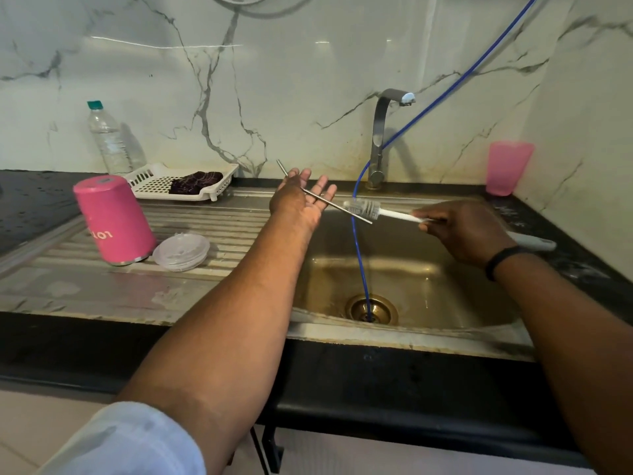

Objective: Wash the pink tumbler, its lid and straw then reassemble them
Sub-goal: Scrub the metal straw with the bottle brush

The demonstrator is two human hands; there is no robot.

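Hands meet over the sink [404, 334]: left hand [301, 200] lies flat, fingers spread, cradling the straw [337, 207]; right hand [459, 231] grips the brush [364, 209], scrubbing it. Tumbler [114, 221] and lid [181, 252] drain on the counter [102, 286].

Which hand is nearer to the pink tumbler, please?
Left. The left hand, with the straw across its palm, is just right of the tumbler; the right hand holds the brush over the sink.

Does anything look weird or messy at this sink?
Yes, a thin blue tube hangs down the wall, past the tap, straight into the sink drain. The pink tumbler stands upside down on the draining board, which suits drying. The marble behind the tap looks stained brownish.
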